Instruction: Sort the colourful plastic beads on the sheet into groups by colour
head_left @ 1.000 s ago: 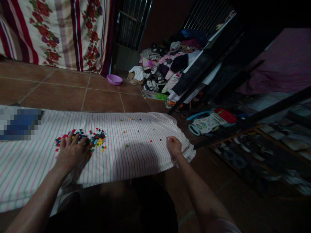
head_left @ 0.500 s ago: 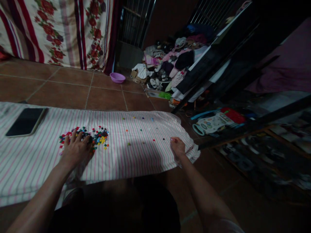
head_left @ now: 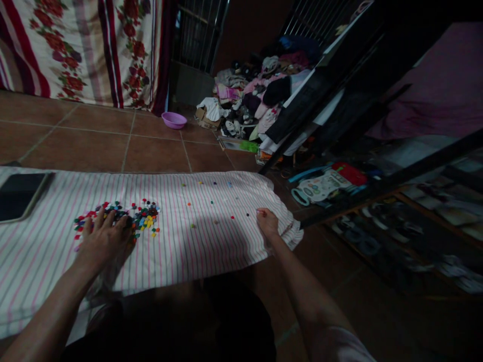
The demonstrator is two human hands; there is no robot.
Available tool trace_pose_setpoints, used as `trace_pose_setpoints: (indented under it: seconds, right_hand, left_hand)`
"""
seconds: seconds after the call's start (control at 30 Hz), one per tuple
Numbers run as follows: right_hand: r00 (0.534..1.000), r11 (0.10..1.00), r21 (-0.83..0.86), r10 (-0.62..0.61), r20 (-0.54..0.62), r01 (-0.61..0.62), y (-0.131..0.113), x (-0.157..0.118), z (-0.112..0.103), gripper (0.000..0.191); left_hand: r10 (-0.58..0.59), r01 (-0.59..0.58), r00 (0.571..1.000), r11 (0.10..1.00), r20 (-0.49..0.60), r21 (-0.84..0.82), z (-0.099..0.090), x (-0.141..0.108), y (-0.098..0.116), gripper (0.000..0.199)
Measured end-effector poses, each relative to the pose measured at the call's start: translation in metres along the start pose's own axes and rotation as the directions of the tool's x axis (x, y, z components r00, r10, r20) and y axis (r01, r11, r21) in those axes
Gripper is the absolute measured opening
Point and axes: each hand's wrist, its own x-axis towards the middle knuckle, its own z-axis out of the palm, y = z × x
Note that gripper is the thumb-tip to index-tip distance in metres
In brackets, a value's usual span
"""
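At the left of the frame my left hand (head_left: pixel 100 239) spreads its fingers wide over the pile of beads (head_left: pixel 150 221) on the striped cloth (head_left: pixel 169 259). Right of centre, my right hand (head_left: pixel 267 223) has its fingers curled in; whether the tips meet on a bead, I cannot tell. Just beside it lies a black bead (head_left: pixel 247 215), with other single beads spread leftward and beyond. They look light, hard and quick to roll, best pinched singly by the sides. Farther off, upper centre-left, a purple basin (head_left: pixel 174 120) sits on the floor.
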Motion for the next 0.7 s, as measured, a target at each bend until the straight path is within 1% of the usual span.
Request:
trace_pose_setpoints:
  seconds: [0.07, 0.17, 0.3, 0.4, 0.47, 0.57, 0.7]
  right_hand:
    - [1.0, 1.0, 0.005, 0.0, 0.007, 0.0, 0.0, 0.004, 0.0, 0.028]
    - [0.999, 1.0, -0.011, -0.011, 0.049, 0.011, -0.002, 0.006, 0.001, 0.027]
    - [0.995, 0.998, -0.058, -0.029, 0.09, 0.035, -0.003, 0.005, 0.003, 0.025]
    - [0.996, 0.996, -0.065, -0.051, 0.071, 0.055, -0.004, 0.005, 0.005, 0.025]
    - [0.996, 0.996, -0.06, -0.066, 0.053, 0.069, -0.005, 0.007, 0.006, 0.025]
    - [0.997, 0.996, -0.065, -0.063, 0.04, 0.066, -0.005, 0.01, 0.008, 0.025]
    - [0.996, 0.994, -0.091, -0.056, 0.069, 0.062, -0.005, 0.011, 0.009, 0.024]
  left_hand:
    - [-0.018, 0.017, 1.0, 0.999, 0.022, 0.032, -0.002, 0.001, 0.002, 0.049]
    - [-0.024, 0.021, 0.998, 0.999, 0.052, 0.046, -0.003, 0.002, 0.003, 0.05]
    - [-0.023, 0.024, 0.996, 1.0, 0.087, -0.012, 0.0, 0.003, 0.001, 0.054]
    - [-0.013, 0.018, 0.998, 0.997, 0.061, -0.08, 0.005, 0.003, -0.001, 0.052]
    - [-0.009, 0.012, 1.0, 0.995, 0.029, -0.097, 0.008, 0.002, -0.002, 0.048]
    - [0.007, -0.008, 1.0, 0.997, -0.003, -0.075, 0.011, 0.002, -0.004, 0.046]
    - [0.025, -0.025, 1.0, 0.998, 0.006, -0.049, 0.01, 0.003, -0.003, 0.051]
